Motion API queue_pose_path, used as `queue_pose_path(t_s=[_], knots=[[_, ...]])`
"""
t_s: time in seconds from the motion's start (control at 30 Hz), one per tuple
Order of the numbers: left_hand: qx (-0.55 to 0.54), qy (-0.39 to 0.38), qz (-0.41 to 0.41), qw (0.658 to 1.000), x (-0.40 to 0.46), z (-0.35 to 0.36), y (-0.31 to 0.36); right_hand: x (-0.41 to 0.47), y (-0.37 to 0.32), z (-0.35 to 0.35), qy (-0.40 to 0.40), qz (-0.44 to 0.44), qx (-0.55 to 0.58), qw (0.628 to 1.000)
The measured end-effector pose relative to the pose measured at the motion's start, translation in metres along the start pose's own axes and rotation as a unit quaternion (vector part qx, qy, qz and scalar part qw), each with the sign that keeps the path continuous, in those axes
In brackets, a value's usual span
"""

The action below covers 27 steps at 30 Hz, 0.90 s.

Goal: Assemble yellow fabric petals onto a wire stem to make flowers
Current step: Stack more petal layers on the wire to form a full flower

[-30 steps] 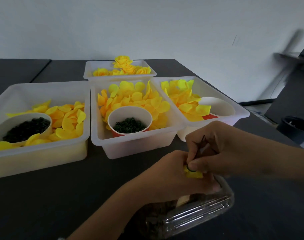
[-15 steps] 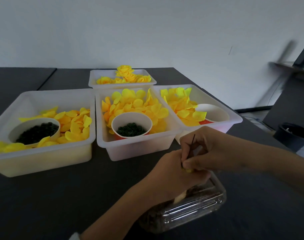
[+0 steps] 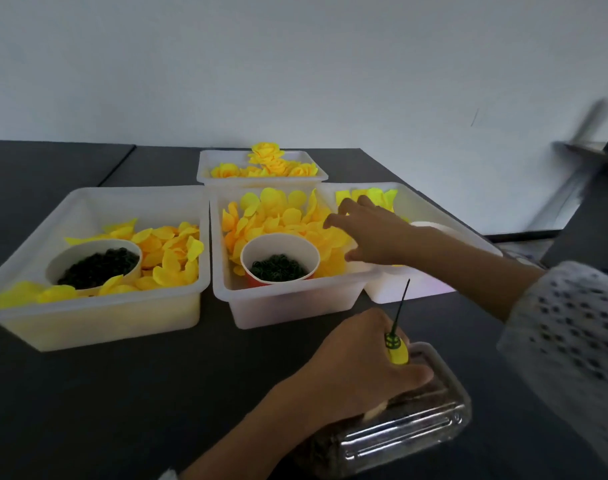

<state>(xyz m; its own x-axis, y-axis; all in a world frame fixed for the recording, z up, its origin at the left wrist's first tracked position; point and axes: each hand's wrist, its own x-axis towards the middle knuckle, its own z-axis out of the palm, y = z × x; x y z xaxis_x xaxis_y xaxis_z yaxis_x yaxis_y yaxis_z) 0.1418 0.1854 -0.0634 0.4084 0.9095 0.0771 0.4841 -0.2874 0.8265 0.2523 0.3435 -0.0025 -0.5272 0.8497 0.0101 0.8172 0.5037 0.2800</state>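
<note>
A person's left hand, low and right of centre in the frame, grips a thin dark wire stem whose point rises almost upright, leaning slightly toward the upper right, with a small yellow fabric petal and dark green ring already seated at the fingers. That hand rests on a clear ribbed plastic box on the dark tabletop.

The right hand is stretched up and away over the middle white plastic tray, fingers spread and loosely extended above the loose yellow fabric petals; whether a petal is already pinched cannot be told. A red paper cup of dark green rings sits in the same tray, below and left of that hand.

The petals lie directly above the stem in the frame, so the right hand is clearly the nearer to them, and any petal picked would likely travel down the frame to be threaded onto the stem along its long, near-vertical axis. Finished yellow fabric flowers fill the far white tray.
</note>
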Motion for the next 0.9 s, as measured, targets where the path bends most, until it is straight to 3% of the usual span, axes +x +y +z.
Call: queue_pose_path(t_s=[0.1, 0.2, 0.3, 0.47, 0.57, 0.63, 0.7, 0.83, 0.9], knots=[[-0.003, 0.009, 0.008, 1.0, 0.0, 0.0, 0.0, 0.021, -0.007, 0.011, 0.036, 0.0, -0.104, 0.994], [-0.007, 0.012, 0.01, 1.0, 0.0, -0.001, -0.001, 0.03, -0.004, 0.01, 0.102, -0.006, -0.116, 0.988], [-0.008, 0.011, 0.009, 1.0, 0.0, -0.001, 0.0, 0.025, 0.007, -0.008, 0.162, 0.004, -0.021, 0.987], [-0.001, 0.027, 0.022, 0.999, 0.0, 0.0, 0.0, -0.008, 0.02, -0.052, 0.185, 0.003, 0.218, 0.958], [-0.04, -0.04, 0.043, 0.997, 0.0, -0.007, 0.002, -0.035, 0.024, -0.074, 0.146, 0.046, 0.417, 0.896], [-0.082, -0.151, 0.061, 0.983, 0.002, -0.019, -0.001, -0.057, 0.025, -0.084, 0.106, 0.056, 0.556, 0.822], [-0.124, -0.202, 0.056, 0.97, 0.009, -0.031, -0.007, -0.079, 0.023, -0.09, 0.064, 0.054, 0.652, 0.754], [-0.257, -0.068, -0.041, 0.963, 0.021, -0.047, 0.005, -0.115, 0.017, -0.091, -0.002, 0.04, 0.724, 0.688], [-0.311, -0.005, -0.025, 0.95, 0.027, -0.058, 0.009, -0.129, 0.011, -0.089, -0.024, 0.026, 0.732, 0.68]])
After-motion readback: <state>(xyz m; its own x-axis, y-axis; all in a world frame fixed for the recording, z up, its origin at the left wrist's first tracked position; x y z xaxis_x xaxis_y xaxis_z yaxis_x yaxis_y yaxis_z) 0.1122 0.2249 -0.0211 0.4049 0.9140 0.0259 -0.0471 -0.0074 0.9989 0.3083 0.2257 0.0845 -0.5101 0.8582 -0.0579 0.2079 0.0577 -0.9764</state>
